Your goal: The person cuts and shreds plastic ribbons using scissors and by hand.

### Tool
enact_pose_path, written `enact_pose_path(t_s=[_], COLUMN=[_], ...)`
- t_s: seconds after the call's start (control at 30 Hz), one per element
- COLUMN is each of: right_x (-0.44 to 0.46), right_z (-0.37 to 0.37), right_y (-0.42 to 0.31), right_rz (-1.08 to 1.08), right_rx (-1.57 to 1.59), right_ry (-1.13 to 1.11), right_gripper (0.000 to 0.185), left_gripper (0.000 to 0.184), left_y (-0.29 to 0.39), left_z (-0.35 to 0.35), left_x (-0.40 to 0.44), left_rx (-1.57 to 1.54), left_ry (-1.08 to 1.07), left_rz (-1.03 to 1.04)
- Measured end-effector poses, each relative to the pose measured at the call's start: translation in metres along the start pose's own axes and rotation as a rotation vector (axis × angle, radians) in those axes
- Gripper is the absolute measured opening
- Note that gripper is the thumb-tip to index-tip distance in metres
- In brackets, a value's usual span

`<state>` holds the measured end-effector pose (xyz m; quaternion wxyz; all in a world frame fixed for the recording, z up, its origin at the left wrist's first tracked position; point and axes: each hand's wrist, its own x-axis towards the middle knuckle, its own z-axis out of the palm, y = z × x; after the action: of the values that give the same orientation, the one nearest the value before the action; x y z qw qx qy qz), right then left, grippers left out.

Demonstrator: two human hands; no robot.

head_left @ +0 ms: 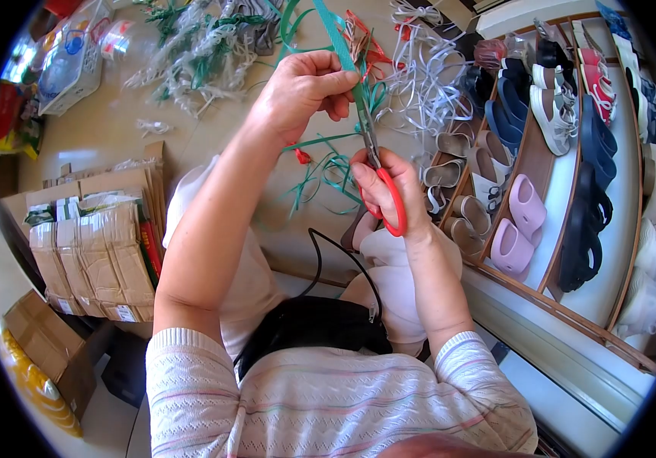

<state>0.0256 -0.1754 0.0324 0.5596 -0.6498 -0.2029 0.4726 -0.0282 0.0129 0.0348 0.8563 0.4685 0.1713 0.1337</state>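
Green strap point(333, 34), top centre of the frame, looks light, springy and perhaps slippery, best pinched flat near the scissors point(371, 142), as the fingers of the left hand point(307, 85) do, while those of the right hand point(393, 183) hold the red handles point(399, 204).

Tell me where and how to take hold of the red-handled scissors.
The red handle loops look best, reached from the wearer's side, where the right hand already holds the scissors. The loops lie toward the wearer, while the metal blades point away, toward the left hand and its green strap.
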Motion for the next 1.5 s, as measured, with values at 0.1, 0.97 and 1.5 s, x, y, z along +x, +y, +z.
enact_pose_path(t_s=[0.1,0.97,1.5], right_x=[0.0,0.0,0.003], right_z=[0.003,0.002,-0.003], right_y=[0.004,0.007,0.006], right_rz=[-0.013,-0.047,-0.035], right_rx=[0.027,-0.128,-0.223], right_ry=[0.014,0.041,0.04], right_gripper=[0.014,0.012,0.02], left_gripper=[0.013,0.012,0.015], left_y=[-0.001,-0.005,-0.01], left_z=[0.0,-0.007,-0.005], left_x=[0.0,0.003,0.002], left_rx=[-0.003,-0.108,-0.062], left_ry=[-0.004,0.118,0.183], left_rz=[0.003,-0.014,0.012])
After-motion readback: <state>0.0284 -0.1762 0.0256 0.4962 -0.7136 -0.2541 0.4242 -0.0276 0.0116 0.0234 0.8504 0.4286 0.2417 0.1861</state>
